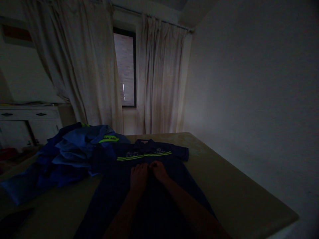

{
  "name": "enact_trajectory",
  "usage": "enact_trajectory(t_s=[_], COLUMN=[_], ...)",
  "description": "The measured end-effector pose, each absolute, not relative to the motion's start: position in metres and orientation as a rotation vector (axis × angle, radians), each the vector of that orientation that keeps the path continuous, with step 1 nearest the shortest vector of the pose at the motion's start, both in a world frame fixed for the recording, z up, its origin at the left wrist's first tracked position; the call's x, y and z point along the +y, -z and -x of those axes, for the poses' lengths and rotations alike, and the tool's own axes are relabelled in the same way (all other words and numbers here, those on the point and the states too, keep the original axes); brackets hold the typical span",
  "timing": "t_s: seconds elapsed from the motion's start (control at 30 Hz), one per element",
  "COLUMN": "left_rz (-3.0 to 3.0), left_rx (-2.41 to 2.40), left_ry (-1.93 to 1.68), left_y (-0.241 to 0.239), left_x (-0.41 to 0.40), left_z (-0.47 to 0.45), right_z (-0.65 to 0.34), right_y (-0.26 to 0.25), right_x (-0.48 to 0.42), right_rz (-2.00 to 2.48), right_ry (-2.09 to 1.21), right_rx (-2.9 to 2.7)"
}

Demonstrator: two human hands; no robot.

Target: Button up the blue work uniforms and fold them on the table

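A dark navy work shirt (171,156) with a yellow-green reflective stripe lies flat on the table (229,186), collar away from me. My left hand (138,177) and my right hand (158,172) rest side by side on the shirt's front, just below the stripe, near the middle placket. Both hands have their fingers curled down against the cloth, as in a pinch. The dim light hides whether they grip the fabric or a button.
A heap of lighter blue garments (72,152) with reflective stripes lies on the table's left. A white drawer cabinet (27,122) stands at far left. Pale curtains (159,76) frame a dark window (126,68). A bare wall (254,99) runs along the right.
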State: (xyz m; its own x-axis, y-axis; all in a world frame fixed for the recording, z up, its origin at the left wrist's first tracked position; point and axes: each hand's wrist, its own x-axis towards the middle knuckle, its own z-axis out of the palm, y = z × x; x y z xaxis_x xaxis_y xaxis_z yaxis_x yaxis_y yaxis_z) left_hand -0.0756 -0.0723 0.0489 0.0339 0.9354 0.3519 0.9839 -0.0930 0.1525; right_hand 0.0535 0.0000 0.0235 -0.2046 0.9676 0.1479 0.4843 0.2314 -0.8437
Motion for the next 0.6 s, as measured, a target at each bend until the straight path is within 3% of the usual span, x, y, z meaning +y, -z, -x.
enact_trajectory(t_s=[0.27,0.47,0.6], left_rz=[2.183,2.367,2.458], left_rx=[-2.151,-2.211,-2.164], left_ry=[0.526,0.534,0.625], left_y=[-0.048,-0.044,-0.042], left_x=[-0.07,-0.06,-0.079], left_z=[0.083,0.1,0.106], right_z=[-0.057,-0.066,-0.073], right_y=[-0.048,-0.064,-0.057], right_x=[-0.016,-0.083,-0.111], right_rz=[1.343,1.562,1.613], right_ry=[-0.729,-0.537,-0.353], right_rx=[-1.753,-2.358,-2.383])
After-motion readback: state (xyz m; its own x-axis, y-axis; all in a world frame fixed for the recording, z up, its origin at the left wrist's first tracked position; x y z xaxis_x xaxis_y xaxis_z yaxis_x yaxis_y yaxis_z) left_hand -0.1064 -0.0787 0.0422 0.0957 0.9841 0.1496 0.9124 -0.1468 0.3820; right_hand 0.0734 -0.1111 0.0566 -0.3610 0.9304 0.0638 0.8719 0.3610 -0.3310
